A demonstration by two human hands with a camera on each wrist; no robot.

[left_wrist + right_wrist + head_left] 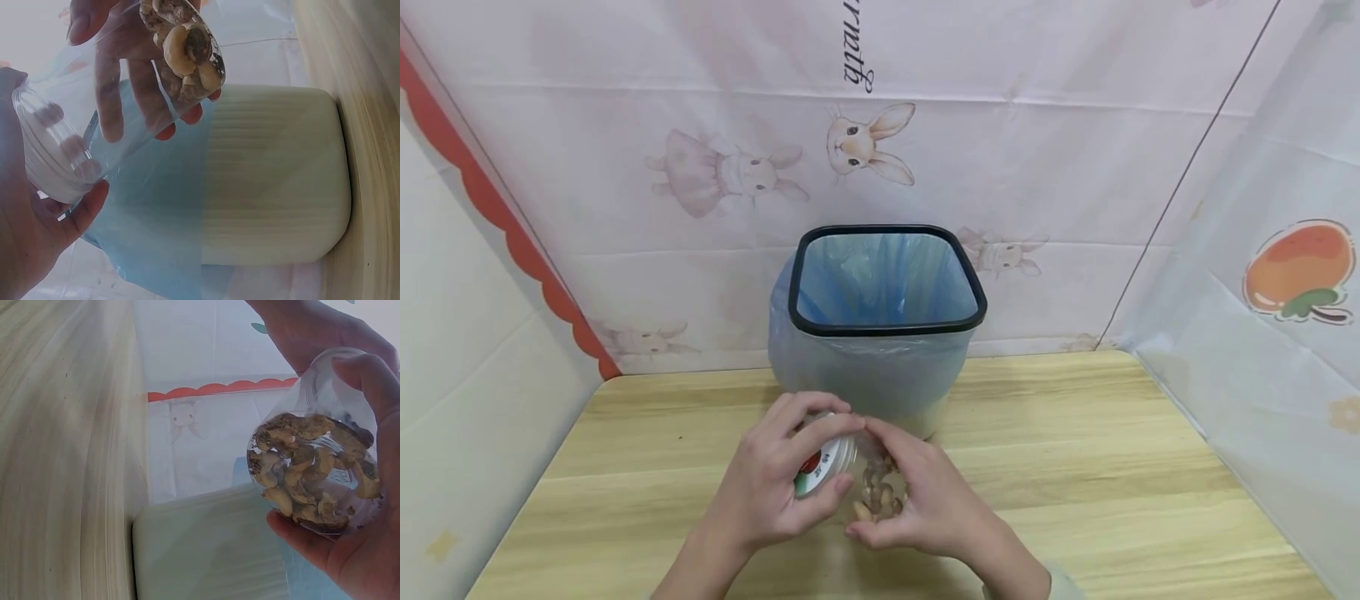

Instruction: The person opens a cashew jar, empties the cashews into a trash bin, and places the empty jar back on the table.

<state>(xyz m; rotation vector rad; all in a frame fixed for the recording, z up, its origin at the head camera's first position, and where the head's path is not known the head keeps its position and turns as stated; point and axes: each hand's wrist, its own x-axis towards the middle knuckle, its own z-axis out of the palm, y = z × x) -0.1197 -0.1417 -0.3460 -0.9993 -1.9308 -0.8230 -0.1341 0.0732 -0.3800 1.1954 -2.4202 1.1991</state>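
Head view: the left hand [782, 471] curls round the lid [822, 465] of a clear jar [871, 458]; the right hand [928, 496] grips its body. The jar is held tilted above the table [1097, 467], near a bin [887, 329] lined with a bag [880, 283]. Left wrist view: the jar slants, nuts [184, 53] gathered at its base. Right wrist view: the right hand's thumb and fingers span the jar.
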